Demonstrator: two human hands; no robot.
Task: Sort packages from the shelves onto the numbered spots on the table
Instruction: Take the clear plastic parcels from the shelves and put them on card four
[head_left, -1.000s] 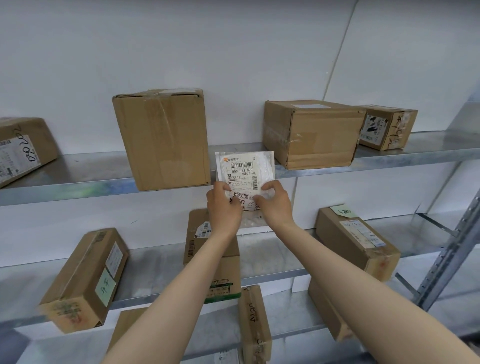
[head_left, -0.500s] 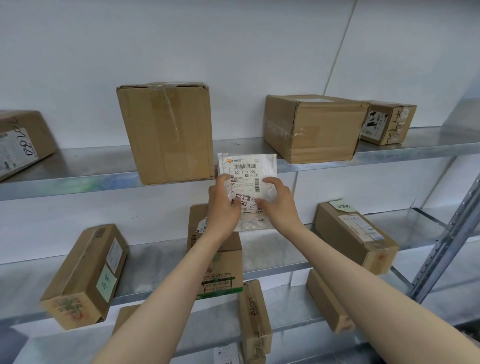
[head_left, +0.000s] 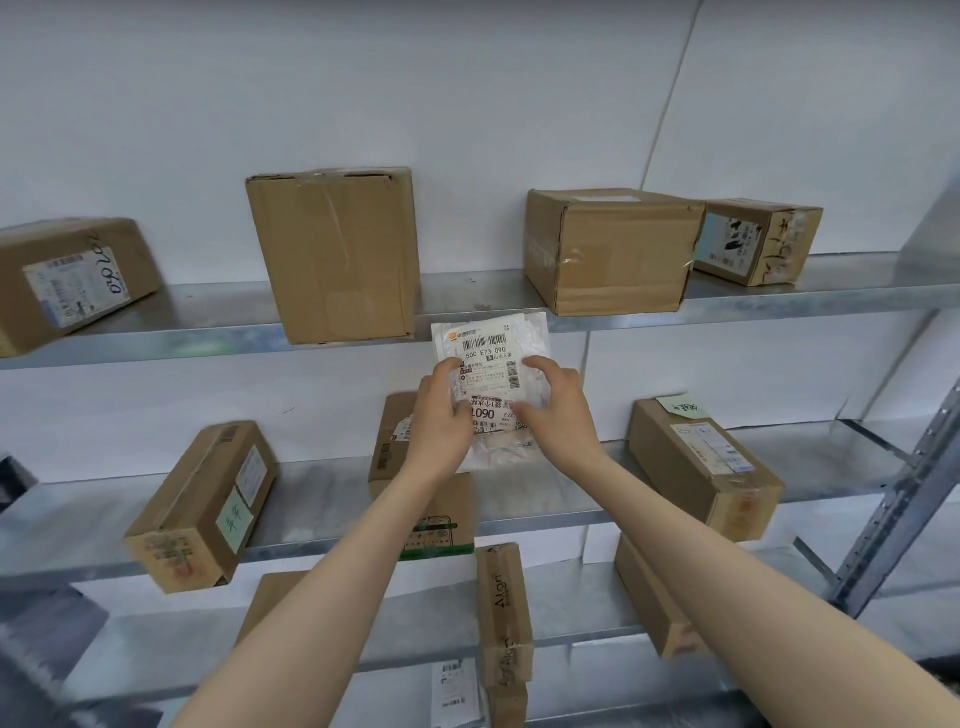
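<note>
The left hand (head_left: 441, 415) curls round the lower left edge of the packet (head_left: 488, 358), thumb on the label. The right hand (head_left: 553, 402) pinches the right edge opposite, so both grip it and neither is nearer. The packet stands upright between them, long axis vertical, label toward the camera. Its top rises above the fingers, in front of the lip of the top shelf (head_left: 831, 291). No table shows, so the carry probably starts with a turn away.
</note>
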